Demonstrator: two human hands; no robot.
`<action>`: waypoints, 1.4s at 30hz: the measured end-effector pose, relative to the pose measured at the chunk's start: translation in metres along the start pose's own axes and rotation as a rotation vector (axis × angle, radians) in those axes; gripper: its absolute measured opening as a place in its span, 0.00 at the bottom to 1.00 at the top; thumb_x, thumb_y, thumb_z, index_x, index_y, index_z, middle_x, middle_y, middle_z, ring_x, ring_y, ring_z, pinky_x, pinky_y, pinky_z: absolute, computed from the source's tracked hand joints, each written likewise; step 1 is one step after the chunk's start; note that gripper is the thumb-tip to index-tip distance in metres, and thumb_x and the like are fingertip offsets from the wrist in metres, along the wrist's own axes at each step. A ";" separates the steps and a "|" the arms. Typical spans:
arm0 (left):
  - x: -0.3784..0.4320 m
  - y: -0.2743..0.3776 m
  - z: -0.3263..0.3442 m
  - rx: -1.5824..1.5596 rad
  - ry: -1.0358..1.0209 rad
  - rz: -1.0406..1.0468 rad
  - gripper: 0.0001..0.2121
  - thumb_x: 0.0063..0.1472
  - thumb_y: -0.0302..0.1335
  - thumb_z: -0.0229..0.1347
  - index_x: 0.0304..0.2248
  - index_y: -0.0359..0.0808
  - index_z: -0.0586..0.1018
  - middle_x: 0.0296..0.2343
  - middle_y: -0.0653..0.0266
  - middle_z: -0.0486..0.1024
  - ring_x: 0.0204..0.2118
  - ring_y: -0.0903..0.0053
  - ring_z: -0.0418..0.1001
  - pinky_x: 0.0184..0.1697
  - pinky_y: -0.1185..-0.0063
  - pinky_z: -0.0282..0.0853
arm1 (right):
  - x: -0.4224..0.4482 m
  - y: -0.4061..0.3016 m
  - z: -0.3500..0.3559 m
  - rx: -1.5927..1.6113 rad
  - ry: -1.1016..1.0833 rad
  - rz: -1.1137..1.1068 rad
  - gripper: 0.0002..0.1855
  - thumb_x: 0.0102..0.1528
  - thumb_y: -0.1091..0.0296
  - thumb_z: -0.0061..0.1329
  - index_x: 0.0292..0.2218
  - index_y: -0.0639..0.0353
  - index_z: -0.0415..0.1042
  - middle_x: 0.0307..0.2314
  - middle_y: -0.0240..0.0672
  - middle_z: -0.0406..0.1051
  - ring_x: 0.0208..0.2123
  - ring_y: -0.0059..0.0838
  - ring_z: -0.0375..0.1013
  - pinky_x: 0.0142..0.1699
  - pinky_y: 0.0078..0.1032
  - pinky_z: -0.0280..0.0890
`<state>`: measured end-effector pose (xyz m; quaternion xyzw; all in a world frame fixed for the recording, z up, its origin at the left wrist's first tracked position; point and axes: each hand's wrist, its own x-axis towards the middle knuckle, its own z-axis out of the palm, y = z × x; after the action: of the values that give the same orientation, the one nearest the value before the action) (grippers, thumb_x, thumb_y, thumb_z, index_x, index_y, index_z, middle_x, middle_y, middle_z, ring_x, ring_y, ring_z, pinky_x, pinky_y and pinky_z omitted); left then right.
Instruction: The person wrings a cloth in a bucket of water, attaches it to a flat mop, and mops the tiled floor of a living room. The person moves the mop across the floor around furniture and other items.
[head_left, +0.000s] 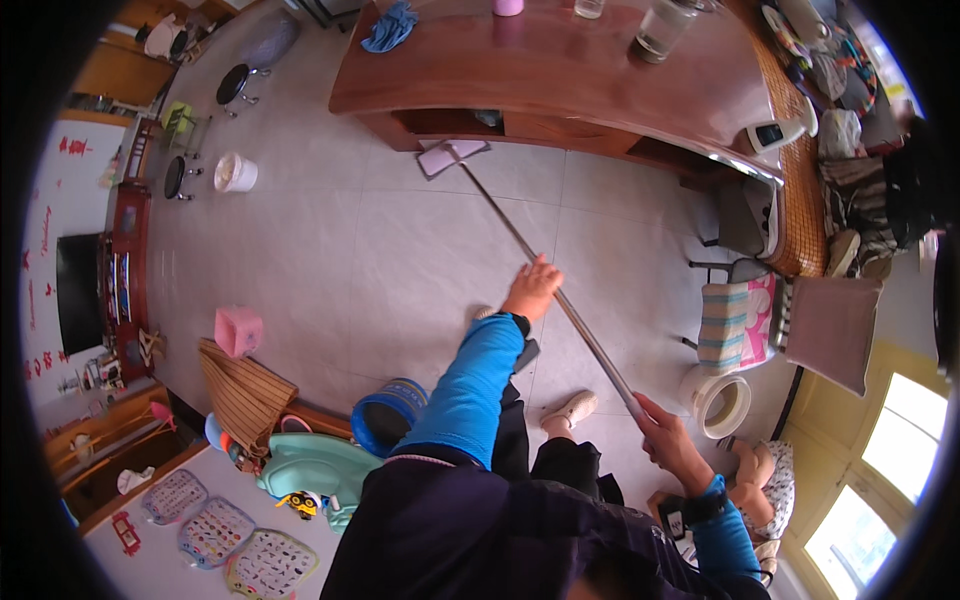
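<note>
My left hand (534, 289), in a blue sleeve, is wrapped around the middle of a metal mop pole (502, 214). Near the pole's upper end, my right hand (666, 433) grips it close to my body. The pole slants away to a flat mop head (452, 157) with a pinkish top. That head lies on the grey tiled floor (450, 255), right by the base of a reddish-brown wooden table (570, 82). Part of the head's far edge is at the table's open lower shelf.
A white bucket (237, 172) and a pink bin (239, 331) stand to the left. At right are a cloth-draped chair (739, 322) and a cream bucket (724, 405). A blue tub (390, 416) is near my left side. Another person's bare legs (752, 484) show at lower right.
</note>
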<state>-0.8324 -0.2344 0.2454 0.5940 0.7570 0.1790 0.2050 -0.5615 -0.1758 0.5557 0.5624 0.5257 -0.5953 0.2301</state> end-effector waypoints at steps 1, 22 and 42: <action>-0.002 -0.011 -0.013 0.021 -0.019 -0.056 0.10 0.58 0.24 0.45 0.40 0.41 0.71 0.43 0.61 0.69 0.61 0.59 0.56 0.57 0.57 0.57 | 0.005 -0.004 0.005 -0.028 -0.002 -0.039 0.26 0.62 0.53 0.42 0.58 0.50 0.62 0.15 0.24 0.59 0.16 0.13 0.59 0.18 0.16 0.54; -0.107 0.399 0.108 -0.398 -0.753 0.674 0.21 0.61 0.43 0.50 0.49 0.40 0.65 0.45 0.60 0.63 0.50 0.62 0.60 0.43 0.60 0.68 | -0.292 0.277 -0.099 0.122 0.413 0.452 0.19 0.61 0.64 0.45 0.52 0.60 0.69 0.18 0.24 0.65 0.16 0.13 0.60 0.20 0.16 0.53; -0.066 0.026 -0.058 -0.302 0.051 0.034 0.16 0.51 0.31 0.59 0.39 0.40 0.70 0.41 0.63 0.68 0.51 0.64 0.64 0.42 0.64 0.67 | -0.088 -0.036 0.017 -0.608 0.190 -0.377 0.18 0.56 0.72 0.49 0.49 0.58 0.72 0.18 0.43 0.69 0.20 0.34 0.69 0.27 0.31 0.62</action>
<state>-0.8274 -0.2942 0.3147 0.5643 0.7163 0.3093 0.2697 -0.5770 -0.2063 0.6455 0.4143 0.7919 -0.3891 0.2233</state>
